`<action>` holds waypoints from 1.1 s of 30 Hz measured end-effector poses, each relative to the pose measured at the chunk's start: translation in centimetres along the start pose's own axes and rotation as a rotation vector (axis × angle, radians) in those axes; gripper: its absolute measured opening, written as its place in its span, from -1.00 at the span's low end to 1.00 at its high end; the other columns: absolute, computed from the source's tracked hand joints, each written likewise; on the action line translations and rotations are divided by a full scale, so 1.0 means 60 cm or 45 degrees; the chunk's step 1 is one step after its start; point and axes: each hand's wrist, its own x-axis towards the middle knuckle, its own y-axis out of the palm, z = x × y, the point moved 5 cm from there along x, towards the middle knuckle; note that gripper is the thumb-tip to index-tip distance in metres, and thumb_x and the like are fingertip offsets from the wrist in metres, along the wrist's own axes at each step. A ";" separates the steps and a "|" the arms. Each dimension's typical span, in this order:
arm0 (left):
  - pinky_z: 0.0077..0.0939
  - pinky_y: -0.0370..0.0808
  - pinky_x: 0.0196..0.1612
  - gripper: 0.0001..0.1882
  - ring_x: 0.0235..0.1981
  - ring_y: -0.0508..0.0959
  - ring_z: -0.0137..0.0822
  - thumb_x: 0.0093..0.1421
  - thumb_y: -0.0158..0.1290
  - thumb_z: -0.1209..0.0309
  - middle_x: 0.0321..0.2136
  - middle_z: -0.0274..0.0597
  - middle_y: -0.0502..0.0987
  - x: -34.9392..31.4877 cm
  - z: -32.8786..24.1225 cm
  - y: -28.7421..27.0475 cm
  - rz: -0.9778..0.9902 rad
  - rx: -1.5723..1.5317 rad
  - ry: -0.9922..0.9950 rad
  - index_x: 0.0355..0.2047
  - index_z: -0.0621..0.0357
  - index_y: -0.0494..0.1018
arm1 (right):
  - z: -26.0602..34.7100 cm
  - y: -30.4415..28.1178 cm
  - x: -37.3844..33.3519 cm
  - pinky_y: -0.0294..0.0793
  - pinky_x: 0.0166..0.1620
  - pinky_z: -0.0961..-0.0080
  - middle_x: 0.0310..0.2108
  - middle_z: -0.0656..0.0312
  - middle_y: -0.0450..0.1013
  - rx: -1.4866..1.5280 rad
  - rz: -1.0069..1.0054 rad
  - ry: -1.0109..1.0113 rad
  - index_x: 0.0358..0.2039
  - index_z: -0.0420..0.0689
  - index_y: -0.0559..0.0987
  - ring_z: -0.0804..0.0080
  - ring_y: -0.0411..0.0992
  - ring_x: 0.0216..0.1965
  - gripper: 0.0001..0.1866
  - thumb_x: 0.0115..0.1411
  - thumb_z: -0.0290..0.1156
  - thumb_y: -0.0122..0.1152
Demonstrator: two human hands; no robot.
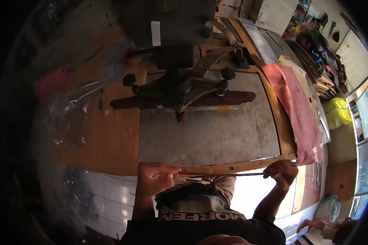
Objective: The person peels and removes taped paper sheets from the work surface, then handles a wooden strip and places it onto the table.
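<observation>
Two bare hands, 1 strip btwn them: L hand (156, 175) pinches one end of a thin dark strip (223, 174) w/ thumb & fingers; R hand (283, 173) grips the other end, fingers curled in. Strip runs nearly straight, just in front of wooden table edge (247, 166). Count: 1 grey metal plate (208, 141) on table, 1 dark-red bar (149, 102) across its far part, 1 metal frame (208, 84) over bar w/ 2 black knobs (228, 73). Also 1 pink sheet (292, 106) & 1 yellow bag (338, 112) at R; 1 other person's hand (308, 224) lower R.
</observation>
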 end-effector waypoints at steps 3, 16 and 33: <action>-0.51 0.61 -0.24 -0.73 -0.33 0.66 -0.33 -0.06 0.01 0.79 -0.40 -0.05 0.64 -0.018 -0.037 0.002 0.080 0.163 0.020 -0.38 0.30 0.61 | 0.029 -0.007 -0.005 0.48 -0.66 0.61 -0.70 0.09 0.48 -0.054 0.074 -0.061 -0.58 -0.30 0.56 0.38 0.49 -0.73 -0.78 0.08 -0.40 0.22; -0.58 0.58 -0.34 -0.66 -0.44 0.67 -0.33 -0.16 0.12 0.73 -0.45 -0.14 0.66 -0.077 -0.094 0.006 -0.047 0.548 0.112 -0.33 0.20 0.63 | 0.073 -0.008 0.000 0.43 -0.66 0.67 -0.73 0.19 0.49 -0.123 0.192 -0.215 -0.55 -0.21 0.61 0.45 0.48 -0.73 -0.76 0.14 -0.31 0.24; -0.40 0.63 -0.31 -0.82 -0.42 0.60 -0.29 0.01 0.12 0.81 -0.45 -0.05 0.60 -0.080 -0.022 -0.082 -0.818 0.284 0.186 -0.44 0.30 0.56 | -0.101 -0.068 -0.144 0.51 -0.57 0.65 -0.59 0.10 0.53 0.128 -1.168 0.703 -0.33 -0.38 0.56 0.52 0.49 -0.66 -0.79 0.20 -0.44 0.17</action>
